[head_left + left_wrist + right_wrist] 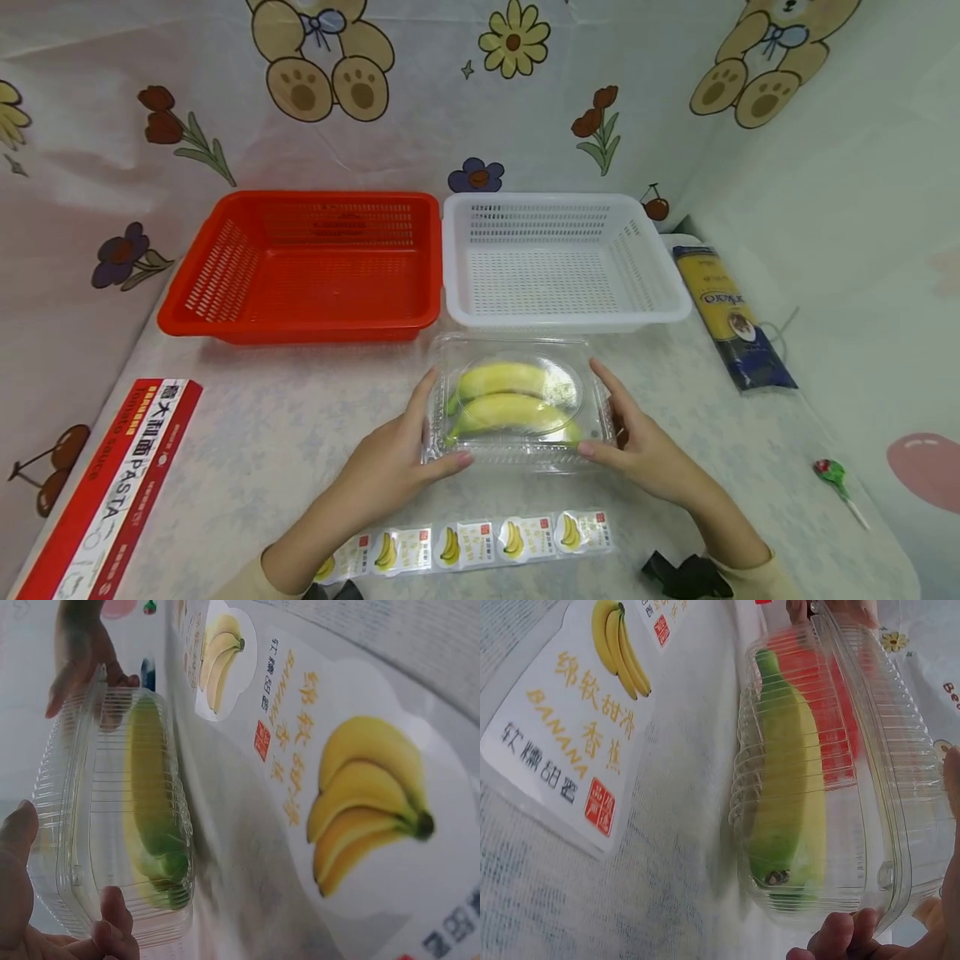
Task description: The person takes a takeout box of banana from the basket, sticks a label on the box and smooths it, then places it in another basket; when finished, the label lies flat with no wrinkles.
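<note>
A clear plastic clamshell container (517, 457) with its lid down stands mid-table, and two yellow bananas (517, 412) with greenish ends lie inside it. My left hand (393, 454) grips the container's left side, thumb along the front corner. On the opposite side my right hand (648, 454) holds it the same way, thumb at the front right corner. Both wrist views show fingers curled at the container's ends near the lid seam. In front of it lies a strip of banana stickers (472, 546), which also shows close up in the left wrist view.
Behind the container stand a red basket (322, 335) and a white basket (570, 320), side by side. A red pasta box (112, 492) lies at the left. Toward the right edge lie a blue and yellow packet (731, 317) and a green-wrapped lollipop (831, 472).
</note>
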